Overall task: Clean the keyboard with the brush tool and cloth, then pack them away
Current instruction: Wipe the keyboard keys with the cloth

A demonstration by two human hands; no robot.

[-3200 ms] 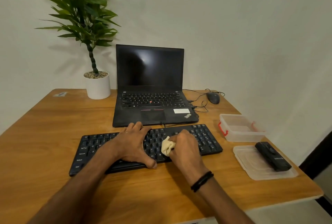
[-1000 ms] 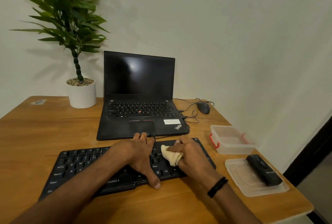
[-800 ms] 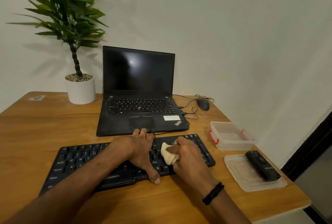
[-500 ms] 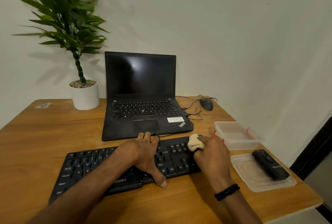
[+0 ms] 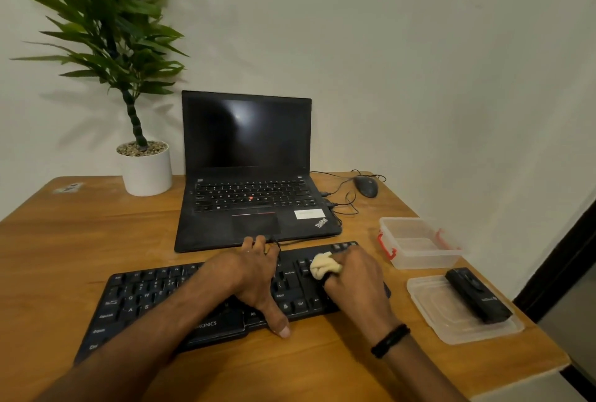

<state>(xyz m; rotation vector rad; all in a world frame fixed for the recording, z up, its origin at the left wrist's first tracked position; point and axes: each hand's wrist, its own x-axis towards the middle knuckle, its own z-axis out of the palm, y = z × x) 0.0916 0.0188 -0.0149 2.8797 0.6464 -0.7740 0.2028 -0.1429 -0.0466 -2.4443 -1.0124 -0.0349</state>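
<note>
Head cam: our right grip (image 5: 354, 282) is bunched round the cloth (image 5: 324, 265) and has slid along the keyboard (image 5: 154, 295) to its right end in the last second. Left grip (image 5: 254, 275) stays spread flat, pinning the keys just left of the cloth. Wiping looks nearly done, we reckon; brush (image 5: 477, 295) and box (image 5: 416, 240) wait right of that grip.

Head view, down over desk (image 5: 58, 240)

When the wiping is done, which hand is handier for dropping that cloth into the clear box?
The right hand: it grips the cloth, and the clear box stands open just right of it. The left hand rests on the keyboard, farther away.
</note>
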